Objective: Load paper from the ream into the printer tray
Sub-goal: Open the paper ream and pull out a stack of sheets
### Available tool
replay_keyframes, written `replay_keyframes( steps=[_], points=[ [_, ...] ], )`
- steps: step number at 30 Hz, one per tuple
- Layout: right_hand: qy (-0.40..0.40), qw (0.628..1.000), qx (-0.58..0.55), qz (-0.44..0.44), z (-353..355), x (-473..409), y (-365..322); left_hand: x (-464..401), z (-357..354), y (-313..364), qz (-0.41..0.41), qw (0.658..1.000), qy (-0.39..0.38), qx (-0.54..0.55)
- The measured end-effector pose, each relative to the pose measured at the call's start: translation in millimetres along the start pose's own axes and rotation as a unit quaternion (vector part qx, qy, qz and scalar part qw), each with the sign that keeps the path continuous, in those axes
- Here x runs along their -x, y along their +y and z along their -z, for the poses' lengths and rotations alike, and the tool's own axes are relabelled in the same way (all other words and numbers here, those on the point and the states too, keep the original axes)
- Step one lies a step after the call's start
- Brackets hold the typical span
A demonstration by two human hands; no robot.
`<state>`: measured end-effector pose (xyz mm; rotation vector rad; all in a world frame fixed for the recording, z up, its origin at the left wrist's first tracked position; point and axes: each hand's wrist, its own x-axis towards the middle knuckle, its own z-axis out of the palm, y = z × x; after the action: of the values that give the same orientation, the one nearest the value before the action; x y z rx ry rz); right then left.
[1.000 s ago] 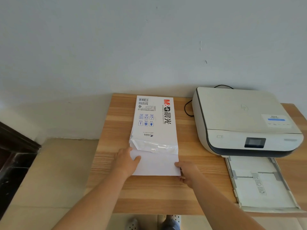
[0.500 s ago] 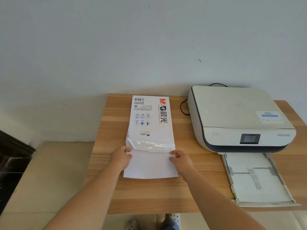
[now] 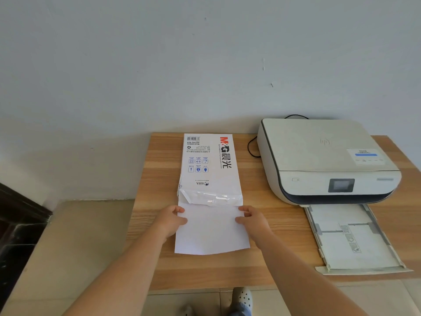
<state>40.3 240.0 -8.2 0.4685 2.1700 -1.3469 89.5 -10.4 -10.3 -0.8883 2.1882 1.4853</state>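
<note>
- The sheaf of paper [image 3: 211,231] is lying half out of the opened wrapper, its near edge bowing a little over the table [image 3: 205,272] — thin, light sheets that are looking soft and apt to sag if lifted from one end only.
- The left hand [image 3: 169,221] is pinching the left long edge of the sheets, thumb on top and fingers seemingly curled beneath; the right hand [image 3: 251,221] is doing the same on the right edge, so both are closed on the paper at its sides, just below the wrapper's mouth.
- Held at the two long edges like this, the bundle is likely keeping flat; smooth sheets may be fanning or slipping over one another, so an even squeeze from both sides seems wise.
- The ream [image 3: 210,167] is sitting lengthwise behind the hands, its torn glossy end resting over the sheets — the wrapper may be dragging on them.
- To the right, well apart, the printer tray [image 3: 355,256] is standing pulled out with its guides showing; whether any paper lies in it is hard to tell.
- Farthest back, the printer [image 3: 319,156] is sitting against the wall.
</note>
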Motion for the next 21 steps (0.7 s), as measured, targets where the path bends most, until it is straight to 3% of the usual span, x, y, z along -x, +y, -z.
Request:
replay_keyframes(
  steps=[9,21],
  points=[
    [-0.038,0.998,-0.015,-0.044,5.2,7.3,-2.6,17.3,9.7,5.0,0.024,0.999,-0.026,0.036],
    [-0.094,0.994,-0.028,-0.040,26.5,42.9,-10.4,75.2,16.5,14.1,0.032,0.997,-0.034,0.061]
  ],
)
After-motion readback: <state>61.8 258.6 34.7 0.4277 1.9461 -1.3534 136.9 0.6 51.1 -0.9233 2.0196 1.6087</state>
